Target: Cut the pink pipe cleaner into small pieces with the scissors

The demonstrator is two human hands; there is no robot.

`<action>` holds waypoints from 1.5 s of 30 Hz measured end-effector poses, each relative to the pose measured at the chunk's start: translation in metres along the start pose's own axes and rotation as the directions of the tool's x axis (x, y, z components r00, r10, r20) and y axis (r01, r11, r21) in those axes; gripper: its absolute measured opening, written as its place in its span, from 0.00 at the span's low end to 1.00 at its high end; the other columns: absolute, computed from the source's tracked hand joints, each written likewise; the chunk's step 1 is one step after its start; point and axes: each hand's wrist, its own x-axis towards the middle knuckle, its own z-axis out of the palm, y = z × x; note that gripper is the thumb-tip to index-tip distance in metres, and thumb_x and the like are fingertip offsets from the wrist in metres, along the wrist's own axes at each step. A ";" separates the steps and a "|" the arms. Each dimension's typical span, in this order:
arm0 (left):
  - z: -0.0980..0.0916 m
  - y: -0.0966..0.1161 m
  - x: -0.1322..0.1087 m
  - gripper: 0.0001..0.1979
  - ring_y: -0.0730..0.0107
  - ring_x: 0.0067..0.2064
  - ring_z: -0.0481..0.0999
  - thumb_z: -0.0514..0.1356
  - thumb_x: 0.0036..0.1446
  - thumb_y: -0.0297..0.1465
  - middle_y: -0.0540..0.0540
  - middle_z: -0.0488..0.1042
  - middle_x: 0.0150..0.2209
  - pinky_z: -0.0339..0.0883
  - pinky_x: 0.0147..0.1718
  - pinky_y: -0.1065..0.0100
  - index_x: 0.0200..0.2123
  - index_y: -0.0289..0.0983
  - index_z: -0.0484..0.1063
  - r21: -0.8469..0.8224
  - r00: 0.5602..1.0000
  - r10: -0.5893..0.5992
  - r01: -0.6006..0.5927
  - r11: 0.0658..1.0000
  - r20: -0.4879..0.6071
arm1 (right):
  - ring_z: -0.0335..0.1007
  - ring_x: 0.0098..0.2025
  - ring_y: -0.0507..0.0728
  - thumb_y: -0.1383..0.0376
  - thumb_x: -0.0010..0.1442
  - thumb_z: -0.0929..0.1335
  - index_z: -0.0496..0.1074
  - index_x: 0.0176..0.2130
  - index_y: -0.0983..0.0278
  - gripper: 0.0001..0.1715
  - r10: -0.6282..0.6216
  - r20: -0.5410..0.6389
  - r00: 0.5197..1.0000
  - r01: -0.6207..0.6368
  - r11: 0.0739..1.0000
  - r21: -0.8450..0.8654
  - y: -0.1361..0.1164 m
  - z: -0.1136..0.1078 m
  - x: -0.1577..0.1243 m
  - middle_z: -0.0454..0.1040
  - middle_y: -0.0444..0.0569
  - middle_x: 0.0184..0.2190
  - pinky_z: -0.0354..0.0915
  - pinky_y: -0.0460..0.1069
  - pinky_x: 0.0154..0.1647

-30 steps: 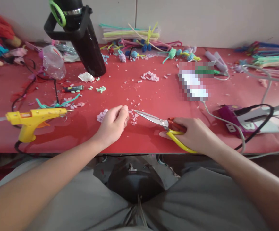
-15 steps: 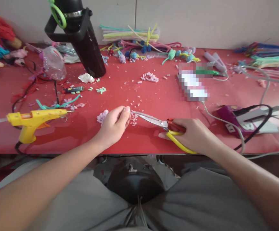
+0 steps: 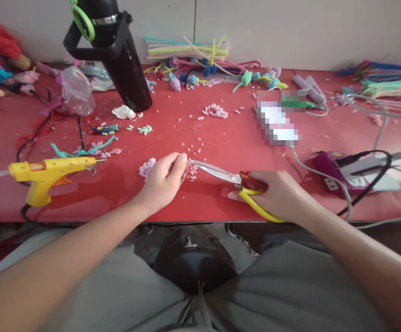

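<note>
Above the front part of the red table, my left hand [image 3: 168, 177] is closed in a pinch, thumb pressed against the fingers. What it pinches is too small and hidden to name. My right hand [image 3: 274, 189] grips a pair of scissors [image 3: 217, 172] with red and yellow handles. The blades point left, their tips right beside my left fingertips. A small pile of pale pink bits [image 3: 147, 168] lies just behind my left hand, partly covered by it. Tiny pink scraps [image 3: 192, 171] are scattered under the scissor tips.
At left lies a yellow glue gun [image 3: 53, 173]; behind it stands a black tumbler [image 3: 126, 64]. More cut pink pieces [image 3: 216, 110] lie further back. Bundled pipe cleaners [image 3: 186, 50] line the wall. At right are a blurred-out phone-like object [image 3: 277, 122], cables and a purple box [image 3: 339, 173].
Almost nothing differs. Both hands and the scissors hold nearly the same position, with the scissor tips still at my left fingertips.
</note>
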 end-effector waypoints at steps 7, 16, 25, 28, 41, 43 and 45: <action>0.000 0.001 0.000 0.20 0.77 0.21 0.61 0.50 0.70 0.42 0.53 0.60 0.21 0.54 0.17 0.72 0.27 0.38 0.60 0.003 1.000 0.002 -0.002 1.000 0.004 | 0.41 0.23 0.50 0.31 0.45 0.69 0.51 0.20 0.60 0.40 -0.003 -0.010 1.000 0.003 1.000 -0.003 0.001 0.001 0.002 0.53 0.40 0.18 0.45 0.48 0.22; 0.001 -0.001 0.000 0.20 0.78 0.20 0.60 0.50 0.69 0.43 0.53 0.61 0.22 0.54 0.18 0.71 0.27 0.39 0.60 -0.013 1.000 -0.012 0.012 1.000 0.015 | 0.40 0.24 0.51 0.31 0.45 0.68 0.51 0.21 0.60 0.40 0.031 0.006 1.000 -0.031 0.999 0.021 0.002 0.001 0.003 0.52 0.39 0.18 0.46 0.48 0.22; -0.059 0.036 -0.008 0.16 0.71 0.24 0.61 0.55 0.65 0.35 0.51 0.63 0.21 0.53 0.27 0.67 0.24 0.39 0.62 0.689 0.960 0.268 -0.245 0.682 0.076 | 0.40 0.23 0.50 0.31 0.46 0.67 0.52 0.21 0.59 0.39 0.003 -0.005 1.000 -0.003 0.999 0.035 -0.002 -0.003 0.000 0.52 0.40 0.17 0.45 0.48 0.21; -0.080 0.035 -0.002 0.18 0.71 0.21 0.56 0.60 0.60 0.35 0.51 0.60 0.17 0.47 0.24 0.67 0.19 0.39 0.60 0.766 0.985 0.167 -0.142 0.627 0.045 | 0.40 0.23 0.51 0.32 0.47 0.68 0.52 0.21 0.59 0.38 -0.007 -0.010 1.000 0.007 0.999 0.040 -0.001 -0.002 0.001 0.52 0.40 0.17 0.45 0.48 0.22; -0.092 0.024 0.018 0.09 0.71 0.25 0.66 0.62 0.58 0.36 0.50 0.72 0.24 0.56 0.28 0.70 0.28 0.39 0.71 0.738 0.979 0.189 -0.076 0.670 -0.071 | 0.46 0.22 0.51 0.32 0.48 0.68 0.56 0.22 0.59 0.36 -0.027 -0.003 1.000 0.027 1.000 0.002 -0.001 0.000 0.000 0.58 0.42 0.18 0.45 0.48 0.23; -0.090 0.022 0.028 0.07 0.70 0.26 0.68 0.62 0.57 0.35 0.49 0.74 0.25 0.58 0.29 0.70 0.29 0.39 0.72 0.727 0.978 0.200 -0.102 0.679 -0.050 | 0.48 0.21 0.51 0.32 0.48 0.67 0.57 0.22 0.59 0.36 -0.021 -0.001 1.000 0.021 1.000 -0.005 -0.002 -0.001 -0.001 0.59 0.42 0.18 0.45 0.49 0.23; -0.087 0.022 0.042 0.06 0.70 0.26 0.68 0.62 0.57 0.34 0.49 0.74 0.26 0.58 0.29 0.70 0.29 0.39 0.73 0.723 0.973 0.226 -0.126 0.680 -0.043 | 0.50 0.20 0.52 0.32 0.48 0.66 0.58 0.21 0.59 0.36 -0.006 0.012 1.000 0.007 1.000 -0.028 -0.002 -0.003 -0.002 0.60 0.43 0.18 0.44 0.49 0.23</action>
